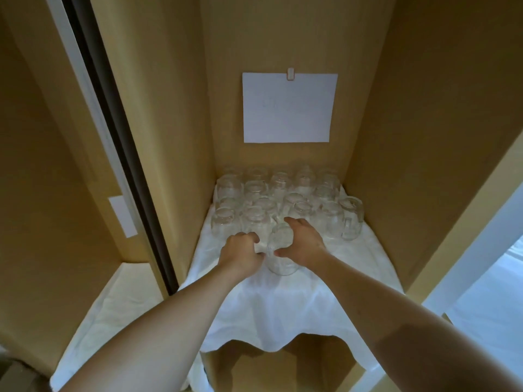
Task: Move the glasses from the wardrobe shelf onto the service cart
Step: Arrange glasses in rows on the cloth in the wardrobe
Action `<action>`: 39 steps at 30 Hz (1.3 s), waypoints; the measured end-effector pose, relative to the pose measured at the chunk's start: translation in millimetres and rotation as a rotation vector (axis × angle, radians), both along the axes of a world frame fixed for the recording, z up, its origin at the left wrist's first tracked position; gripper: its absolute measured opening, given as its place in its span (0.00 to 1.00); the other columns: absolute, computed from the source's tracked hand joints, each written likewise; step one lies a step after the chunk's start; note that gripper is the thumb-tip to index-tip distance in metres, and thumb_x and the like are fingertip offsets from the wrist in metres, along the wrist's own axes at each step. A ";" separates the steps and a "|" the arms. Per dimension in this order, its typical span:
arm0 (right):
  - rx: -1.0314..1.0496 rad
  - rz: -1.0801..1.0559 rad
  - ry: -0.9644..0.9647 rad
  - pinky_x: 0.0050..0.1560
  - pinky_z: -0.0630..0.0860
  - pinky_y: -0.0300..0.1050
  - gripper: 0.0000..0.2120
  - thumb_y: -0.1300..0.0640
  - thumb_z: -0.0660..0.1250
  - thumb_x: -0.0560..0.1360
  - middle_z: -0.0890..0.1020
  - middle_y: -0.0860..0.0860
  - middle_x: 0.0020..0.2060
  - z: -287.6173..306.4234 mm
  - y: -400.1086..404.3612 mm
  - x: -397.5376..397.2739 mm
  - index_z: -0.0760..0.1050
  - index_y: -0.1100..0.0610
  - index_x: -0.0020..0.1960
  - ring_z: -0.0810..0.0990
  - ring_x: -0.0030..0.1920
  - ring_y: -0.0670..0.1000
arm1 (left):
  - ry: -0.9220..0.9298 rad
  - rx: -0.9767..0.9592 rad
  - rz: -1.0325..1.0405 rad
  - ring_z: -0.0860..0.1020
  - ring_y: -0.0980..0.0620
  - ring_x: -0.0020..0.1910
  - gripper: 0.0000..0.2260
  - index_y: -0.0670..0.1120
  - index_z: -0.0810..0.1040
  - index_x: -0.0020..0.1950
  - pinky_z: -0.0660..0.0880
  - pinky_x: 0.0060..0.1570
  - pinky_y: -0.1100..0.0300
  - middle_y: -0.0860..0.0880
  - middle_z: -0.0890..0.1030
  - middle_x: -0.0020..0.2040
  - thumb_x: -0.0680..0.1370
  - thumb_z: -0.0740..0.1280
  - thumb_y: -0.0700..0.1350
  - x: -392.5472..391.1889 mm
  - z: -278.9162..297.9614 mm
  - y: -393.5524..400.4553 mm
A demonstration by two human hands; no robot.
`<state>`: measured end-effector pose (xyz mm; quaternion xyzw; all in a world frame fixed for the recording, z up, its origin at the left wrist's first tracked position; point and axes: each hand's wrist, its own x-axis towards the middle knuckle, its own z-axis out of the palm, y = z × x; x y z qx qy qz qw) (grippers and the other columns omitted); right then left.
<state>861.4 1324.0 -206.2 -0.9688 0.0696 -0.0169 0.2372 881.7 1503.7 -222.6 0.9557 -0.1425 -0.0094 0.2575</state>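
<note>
Several clear glasses [302, 190] stand upside down in rows at the back of the wardrobe shelf [353, 267], which is covered with a white cloth. One glass [281, 261] stands apart at the front of the group. My right hand [304, 241] wraps over its top and right side. My left hand [242, 251] is curled at the left side of that glass and seems to grip it or a neighbouring glass; the fingers are partly hidden. A handled glass mug [352, 217] stands at the right end. The service cart is out of sight.
A white paper sheet [288, 107] is clipped to the back panel above the glasses. Wooden side walls close in the shelf left and right. A dark sliding-door track [121, 142] runs on the left, with another cloth-covered shelf [113, 304] beyond it.
</note>
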 end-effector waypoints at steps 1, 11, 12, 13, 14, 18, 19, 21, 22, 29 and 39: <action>0.007 -0.010 -0.015 0.67 0.72 0.47 0.46 0.43 0.80 0.68 0.69 0.51 0.74 3.6 0.3 0.8 0.62 0.50 0.79 0.71 0.72 0.55 | -0.015 -0.001 -0.005 0.77 0.45 0.64 0.21 0.48 0.77 0.69 0.77 0.60 0.52 0.46 0.79 0.65 0.77 0.71 0.53 3.4 5.8 1.1; -0.017 -0.129 -0.173 0.66 0.73 0.49 0.34 0.40 0.74 0.73 0.73 0.52 0.72 49.9 9.3 17.0 0.70 0.50 0.75 0.72 0.70 0.56 | -0.189 -0.023 0.027 0.77 0.42 0.64 0.19 0.50 0.79 0.67 0.75 0.61 0.54 0.44 0.79 0.65 0.77 0.71 0.52 32.0 60.4 4.0; -0.017 -0.130 -0.174 0.67 0.73 0.49 0.34 0.41 0.73 0.73 0.73 0.52 0.72 54.2 10.1 19.0 0.69 0.50 0.75 0.72 0.70 0.56 | -0.190 -0.014 0.023 0.77 0.42 0.64 0.19 0.50 0.78 0.67 0.76 0.60 0.54 0.44 0.79 0.65 0.77 0.70 0.52 35.4 65.5 4.6; -0.021 -0.128 -0.175 0.67 0.74 0.50 0.34 0.41 0.73 0.73 0.73 0.52 0.71 58.1 10.5 21.0 0.69 0.50 0.76 0.73 0.69 0.56 | -0.194 -0.006 0.017 0.77 0.42 0.63 0.20 0.49 0.79 0.67 0.76 0.60 0.53 0.44 0.80 0.64 0.77 0.70 0.53 38.7 70.0 5.4; -0.026 -0.125 -0.176 0.66 0.75 0.50 0.35 0.41 0.73 0.73 0.73 0.52 0.71 61.7 10.5 22.8 0.69 0.50 0.76 0.73 0.69 0.56 | -0.198 -0.003 0.010 0.77 0.42 0.63 0.19 0.49 0.79 0.67 0.77 0.59 0.53 0.43 0.80 0.64 0.76 0.70 0.52 42.3 73.8 5.9; -0.047 -0.114 -0.190 0.67 0.75 0.53 0.35 0.41 0.73 0.73 0.75 0.53 0.71 72.4 9.4 33.0 0.69 0.51 0.76 0.74 0.69 0.57 | -0.191 -0.006 0.017 0.78 0.41 0.61 0.19 0.47 0.80 0.64 0.78 0.57 0.54 0.41 0.83 0.60 0.75 0.70 0.50 54.0 83.2 6.9; -0.053 -0.106 -0.196 0.67 0.74 0.52 0.35 0.41 0.73 0.74 0.75 0.53 0.71 74.2 9.3 37.6 0.69 0.51 0.76 0.74 0.69 0.57 | -0.181 -0.008 0.020 0.79 0.41 0.61 0.19 0.47 0.80 0.65 0.78 0.57 0.54 0.42 0.83 0.59 0.75 0.70 0.50 58.3 85.0 7.0; -0.047 -0.088 -0.212 0.67 0.74 0.50 0.33 0.42 0.73 0.74 0.76 0.53 0.69 77.3 10.1 48.3 0.70 0.52 0.75 0.75 0.68 0.57 | -0.161 -0.009 0.024 0.79 0.42 0.60 0.19 0.49 0.80 0.66 0.79 0.55 0.55 0.43 0.83 0.59 0.75 0.69 0.50 67.7 87.1 8.6; -0.038 -0.076 -0.220 0.67 0.75 0.49 0.32 0.43 0.73 0.74 0.77 0.53 0.69 78.1 10.5 55.8 0.71 0.52 0.74 0.75 0.68 0.56 | -0.148 -0.007 0.026 0.80 0.42 0.59 0.18 0.50 0.80 0.65 0.80 0.54 0.54 0.44 0.83 0.58 0.75 0.69 0.50 73.8 87.7 9.2; 0.002 -0.017 -0.190 0.59 0.76 0.44 0.28 0.45 0.74 0.73 0.81 0.53 0.63 75.6 4.1 118.3 0.76 0.54 0.69 0.79 0.62 0.55 | -0.086 -0.121 0.006 0.81 0.45 0.55 0.11 0.49 0.83 0.56 0.79 0.56 0.52 0.47 0.84 0.55 0.76 0.68 0.49 124.7 86.8 -0.2; 0.006 0.092 -0.088 0.60 0.78 0.48 0.25 0.47 0.75 0.72 0.83 0.53 0.57 68.1 -12.3 226.4 0.78 0.56 0.65 0.81 0.59 0.55 | -0.046 0.067 0.140 0.78 0.43 0.62 0.14 0.46 0.79 0.63 0.77 0.60 0.50 0.44 0.80 0.61 0.79 0.67 0.48 223.2 78.0 -14.0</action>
